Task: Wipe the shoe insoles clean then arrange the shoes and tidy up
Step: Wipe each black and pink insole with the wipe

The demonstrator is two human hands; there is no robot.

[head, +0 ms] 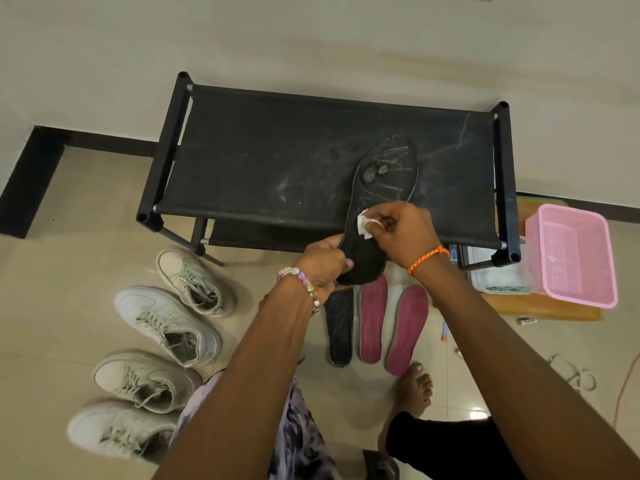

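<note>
Wiping a black insole. The shoe rack (242,150), whose dusty black fabric top serves as the surface, carries the toe end of the black insole (384,174); the heel end overhangs the front edge toward the person. The left hand (323,265) grips the heel end, thumb over the top. The right hand (401,230) pinches a small white wipe (363,225) against the insole's middle. The step is best done in long strokes from heel to toe, with the left hand firm so that the insole neither buckles nor slides, and the wipe refolded once soiled; grey marks near the toe probably need extra passes.

Four pale sneakers (169,323) lie in a row on the floor at left, well apart from the work. At right stands a pink basket (571,258) beside a clear container. Just below the hands, two pink insoles (374,320) and a second black insole (339,327) lie on the floor near a bare foot (412,386), where they could be stepped on.
</note>
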